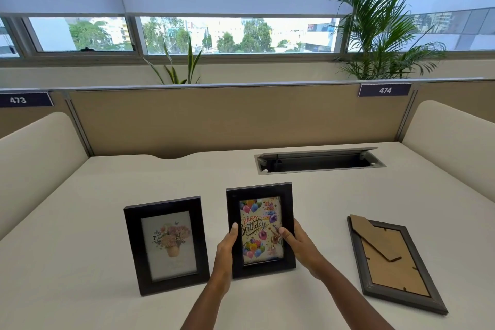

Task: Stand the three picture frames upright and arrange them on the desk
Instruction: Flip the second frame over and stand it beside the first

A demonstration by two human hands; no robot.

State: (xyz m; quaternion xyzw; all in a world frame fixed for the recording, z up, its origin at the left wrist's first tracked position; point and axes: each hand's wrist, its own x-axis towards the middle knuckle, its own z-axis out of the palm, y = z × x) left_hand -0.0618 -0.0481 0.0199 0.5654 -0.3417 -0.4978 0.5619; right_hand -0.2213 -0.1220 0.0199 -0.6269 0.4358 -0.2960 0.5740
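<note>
Head view, one frame. I see three picture frames on the white desk (321, 209), in a rough row across its near half.

Flower frame (166, 245): black border, print of a pink bouquet in a pot. Stands upright at the left of the row, face toward me, leaning slightly back. Neither hand touches it.

Birthday frame (261, 230): black border, balloon print reading "Happy Birthday". Upright in the middle of the row, just beside the flower frame with a narrow gap between them. Its lower edge looks to be on the desk, though I cannot confirm full contact from this angle.

Left hand (226, 245): clasps the left border of the birthday frame, thumb laid along the front of the border, fingers hidden behind.

Right hand (297, 241): clasps the right border of the same frame, thumb tip over the glass near the right edge, fingers wrapped behind. Both hands are therefore closed around this one frame, one per side.

Third frame (393, 262): grey-brown border, lying flat and face down at the right, well apart from the other two. Its brown backing board faces up, with the easel stand folded flat against it.

Beyond the frames, an open cable tray (318, 161) is set into the desk, right of centre. A tan partition (214, 118) closes the far side of the desk.
</note>
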